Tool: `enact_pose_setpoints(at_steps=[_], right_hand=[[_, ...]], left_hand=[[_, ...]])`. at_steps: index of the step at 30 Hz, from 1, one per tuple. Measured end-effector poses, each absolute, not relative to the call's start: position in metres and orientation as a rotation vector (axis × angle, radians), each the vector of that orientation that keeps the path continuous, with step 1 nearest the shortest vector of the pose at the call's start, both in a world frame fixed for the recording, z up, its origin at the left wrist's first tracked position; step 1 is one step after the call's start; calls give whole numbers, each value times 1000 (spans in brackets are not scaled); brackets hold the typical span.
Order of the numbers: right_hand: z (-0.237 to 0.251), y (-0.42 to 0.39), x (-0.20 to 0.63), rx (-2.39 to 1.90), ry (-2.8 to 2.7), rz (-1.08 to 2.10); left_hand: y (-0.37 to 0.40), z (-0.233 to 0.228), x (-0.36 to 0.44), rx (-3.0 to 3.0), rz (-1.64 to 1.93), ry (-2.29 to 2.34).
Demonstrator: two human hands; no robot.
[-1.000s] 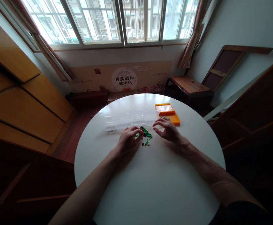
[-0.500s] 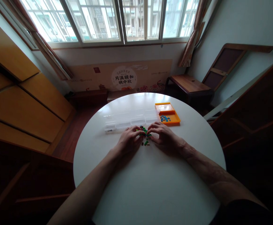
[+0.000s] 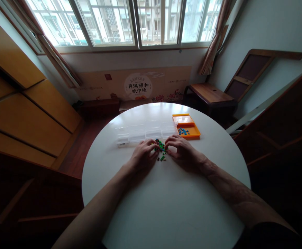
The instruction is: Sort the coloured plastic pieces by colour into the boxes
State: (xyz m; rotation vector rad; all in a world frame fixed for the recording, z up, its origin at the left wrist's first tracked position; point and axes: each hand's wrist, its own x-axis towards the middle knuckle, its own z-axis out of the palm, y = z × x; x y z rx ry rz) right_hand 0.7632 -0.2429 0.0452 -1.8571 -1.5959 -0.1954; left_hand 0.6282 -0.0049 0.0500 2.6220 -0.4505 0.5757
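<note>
A small heap of mostly green toy bricks [image 3: 161,145], with a few dark and yellowish ones, lies on the white round table [image 3: 171,200]. My left hand [image 3: 145,152] is at the heap's left side, its fingers curled in and pinched at the bricks. Opposite it, my right hand [image 3: 179,147] curls thumb and forefinger together at the heap's right edge. Whatever either fingertip pair grips is too small to make out. A loose green brick [image 3: 162,158] lies just in front of the heap, with a brown piece and a tan piece beside it.
Behind my hands stands a clear plastic compartment box [image 3: 140,133]. To its right, an orange tray [image 3: 196,133] holds several blue pieces [image 3: 183,131]. A wooden chair [image 3: 213,92] stands beyond the table at right, cabinets [image 3: 28,121] at left.
My right fingertips have drawn slightly away from the middle of the heap, to the right. My left hand stays nearly where it was. The whole view has shifted a little.
</note>
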Motion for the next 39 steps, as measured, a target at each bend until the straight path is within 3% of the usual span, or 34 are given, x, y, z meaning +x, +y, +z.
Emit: enact_pose_setpoints(at_steps=[34,39], right_hand=[[39,-240,765,-1843,-1581,-201],[41,-243,772,-1866,-1514,-325]], left_hand=[[-4,49,628,2633,547,-505],[-4,48,627,2643,543,-491]])
